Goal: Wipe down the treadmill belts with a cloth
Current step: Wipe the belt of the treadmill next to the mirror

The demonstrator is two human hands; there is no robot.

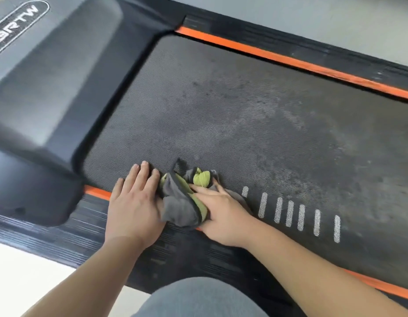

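Partly beneath right hand (223,213), crumpled cloth (179,205)

Single head-worn wide-angle view, looking steeply down and forward, close over the treadmill belt (221,115) from its near side rail (88,227), motor cover (61,76) at left

Dark grey motor cover (61,76) at upper left, marked with a white BRTW logo (18,24) inside an oval outline. Far orange strip (290,61) backed by a black side rail (312,42). Near orange strip (96,192) just beside a ribbed black footrail (79,227). Grey floor (324,12) beyond, pale floor (27,275) at lower left.
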